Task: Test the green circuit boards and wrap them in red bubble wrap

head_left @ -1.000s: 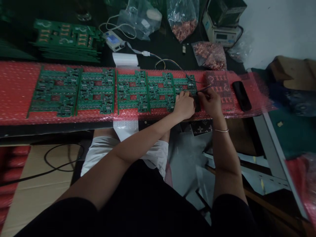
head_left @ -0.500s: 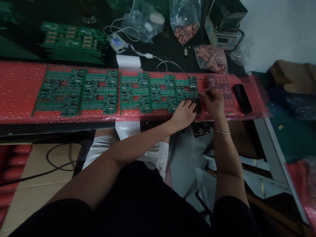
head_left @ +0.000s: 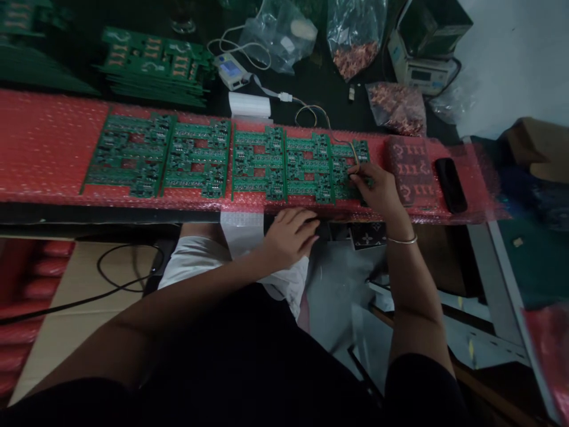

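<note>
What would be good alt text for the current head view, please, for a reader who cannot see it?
A person's right hand pinches a thin cable at the rightmost of five bare green circuit boards lined up on red bubble wrap, while the left hand, seemingly empty, is near the wrap's front edge. A dark phone lies to the right.

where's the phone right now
In the head view, the black phone lies on the red bubble wrap near its right end, to the right of the right hand.
</note>
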`<state>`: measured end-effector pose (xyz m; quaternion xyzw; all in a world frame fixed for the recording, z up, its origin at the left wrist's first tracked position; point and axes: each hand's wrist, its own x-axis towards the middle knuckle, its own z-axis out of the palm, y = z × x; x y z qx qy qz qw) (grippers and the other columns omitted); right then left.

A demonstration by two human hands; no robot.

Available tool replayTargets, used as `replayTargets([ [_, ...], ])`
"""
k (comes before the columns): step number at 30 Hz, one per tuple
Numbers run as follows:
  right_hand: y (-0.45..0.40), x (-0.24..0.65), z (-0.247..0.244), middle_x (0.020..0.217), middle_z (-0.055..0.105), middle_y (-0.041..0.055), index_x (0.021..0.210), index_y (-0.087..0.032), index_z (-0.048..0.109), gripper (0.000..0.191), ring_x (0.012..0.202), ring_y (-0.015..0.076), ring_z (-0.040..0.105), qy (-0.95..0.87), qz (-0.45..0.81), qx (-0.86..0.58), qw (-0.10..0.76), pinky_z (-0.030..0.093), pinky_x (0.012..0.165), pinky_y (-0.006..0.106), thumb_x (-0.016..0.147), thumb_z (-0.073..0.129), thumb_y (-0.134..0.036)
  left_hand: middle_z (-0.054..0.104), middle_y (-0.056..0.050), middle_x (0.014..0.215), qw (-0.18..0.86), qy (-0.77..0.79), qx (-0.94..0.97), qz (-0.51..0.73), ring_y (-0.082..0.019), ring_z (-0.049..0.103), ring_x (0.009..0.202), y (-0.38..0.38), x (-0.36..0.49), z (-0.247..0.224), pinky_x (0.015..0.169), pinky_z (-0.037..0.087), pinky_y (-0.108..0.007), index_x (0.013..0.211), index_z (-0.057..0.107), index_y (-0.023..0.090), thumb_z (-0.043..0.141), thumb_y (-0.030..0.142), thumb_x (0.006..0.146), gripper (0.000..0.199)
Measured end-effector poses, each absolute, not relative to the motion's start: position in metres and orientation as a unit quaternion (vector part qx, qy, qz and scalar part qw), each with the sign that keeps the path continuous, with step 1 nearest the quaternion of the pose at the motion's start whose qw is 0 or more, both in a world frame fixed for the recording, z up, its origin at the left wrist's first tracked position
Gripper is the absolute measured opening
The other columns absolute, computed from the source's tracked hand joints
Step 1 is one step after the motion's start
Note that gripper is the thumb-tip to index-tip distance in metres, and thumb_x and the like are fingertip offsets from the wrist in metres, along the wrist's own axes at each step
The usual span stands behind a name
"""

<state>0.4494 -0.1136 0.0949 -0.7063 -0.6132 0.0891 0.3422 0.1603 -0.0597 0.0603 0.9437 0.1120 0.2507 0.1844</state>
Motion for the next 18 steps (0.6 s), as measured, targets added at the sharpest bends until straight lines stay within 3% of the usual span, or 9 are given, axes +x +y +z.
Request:
replayTargets([
  [4,-0.114,0.45,0.095,0.099,0.076,0.0074,0.1,-0.027,0.071,0.015,0.103,0.0275,0.072,-0.619,0.077,-0.709,0.329,0.058,0.096,0.048,0.099,0.058,-0.035,0.072,-0.009,0.119,0.198,0.205,0.908,0.307,-0.026,0.067,0.109,-0.031,0.111,0.06,0.097,0.056,-0.047,0.117,0.07,0.023,0.06,0.026,0.099,0.021],
  [10,-0.112,0.452,0.089,0.103,0.077,0.008,0.1,-0.028,0.072,0.016,0.103,0.0283,0.071,-0.622,0.054,-0.721,0.302,0.058,0.096,0.048,0.097,0.059,-0.038,0.07,-0.006,0.11,0.197,0.349,0.855,0.329,-0.024,0.067,0.111,0.001,0.053,0.062,0.101,0.056,-0.042,0.108,0.069,0.027,0.06,0.029,0.097,0.014],
  [18,-0.111,0.451,0.086,0.103,0.077,0.0065,0.105,-0.029,0.07,0.021,0.09,0.0287,0.073,-0.593,0.042,-0.743,0.309,0.059,0.08,0.046,0.091,0.061,-0.042,0.069,-0.011,0.115,0.211,0.282,0.903,0.245,-0.026,0.065,0.113,0.013,0.022,0.026,0.099,0.057,-0.043,0.105,0.071,0.02,0.066,0.031,0.095,0.016],
])
